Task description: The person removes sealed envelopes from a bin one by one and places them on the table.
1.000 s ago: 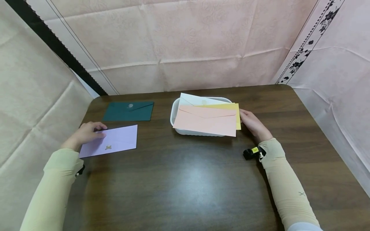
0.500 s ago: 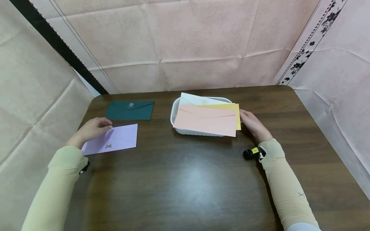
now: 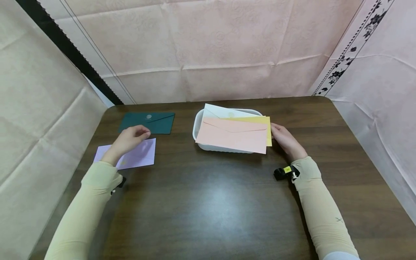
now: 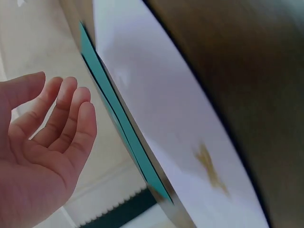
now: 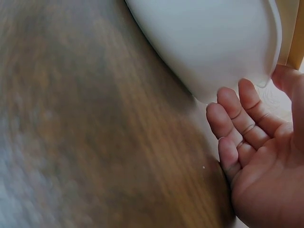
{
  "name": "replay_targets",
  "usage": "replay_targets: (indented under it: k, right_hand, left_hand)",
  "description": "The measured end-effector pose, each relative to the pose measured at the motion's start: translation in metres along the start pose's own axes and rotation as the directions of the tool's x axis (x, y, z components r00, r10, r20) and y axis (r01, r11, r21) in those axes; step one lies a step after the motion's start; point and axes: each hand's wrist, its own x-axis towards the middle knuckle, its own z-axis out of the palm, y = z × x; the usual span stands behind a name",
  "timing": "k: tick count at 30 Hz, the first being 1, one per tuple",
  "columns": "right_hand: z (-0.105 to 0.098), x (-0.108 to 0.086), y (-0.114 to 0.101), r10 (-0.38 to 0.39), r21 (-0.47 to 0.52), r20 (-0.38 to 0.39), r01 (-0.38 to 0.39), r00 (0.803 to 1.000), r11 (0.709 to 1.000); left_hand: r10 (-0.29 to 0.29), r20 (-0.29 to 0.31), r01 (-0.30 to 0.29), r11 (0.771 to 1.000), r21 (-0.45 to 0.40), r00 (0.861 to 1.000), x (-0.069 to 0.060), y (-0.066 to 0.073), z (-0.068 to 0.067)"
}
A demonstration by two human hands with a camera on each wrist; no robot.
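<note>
The left hand (image 3: 126, 141) hangs above the table with its fingers (image 4: 85, 126) loosely bent and relaxed, grasping nothing; the left wrist view shows a gap between them and both envelopes nearby. The right hand (image 3: 286, 141) is at the right end of a white, round-cornered rectangular tray (image 3: 196, 124); its fingers are curled against the outer wall, with the thumb at the rim, so I judge that it grips the tray.

Just under the left hand, partly covered by it in the head view, lies a lavender rectangular paper envelope (image 3: 146, 151) with a gold-coloured decoration. Beyond it is a dark teal rectangular paper envelope (image 3: 160, 124) with a pale round emblem. Both lie flat on the brown wood-grained table (image 3: 211, 202), well apart from the tray.

Three more envelopes lie overlapped across the tray: a pale pink paper envelope (image 3: 232, 136) on top, a yellow paper envelope (image 3: 269, 130) showing at the right, and a bluish-white paper envelope (image 3: 216, 111) at the back. All three reach past the rim.

The work looks partway along: two envelopes lie apart on the table, three remain on the tray, and none is in hand.
</note>
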Motion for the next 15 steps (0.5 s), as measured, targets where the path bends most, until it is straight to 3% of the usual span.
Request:
replay_targets:
  k: [7, 15]
  right_hand:
    - [0.000, -0.004, -0.003, 0.007, 0.014, -0.005, -0.007, 1.000, 1.000]
    - [-0.001, -0.002, 0.001, -0.007, -0.006, 0.002, 0.007, 1.000, 1.000]
  left_hand:
    - [0.024, -0.010, -0.026, 0.990, -0.141, 1.000, 0.008, 0.023, 0.019]
    - [0.049, -0.047, -0.061, 0.947, -0.316, 0.998, 0.013, 0.051, 0.049]
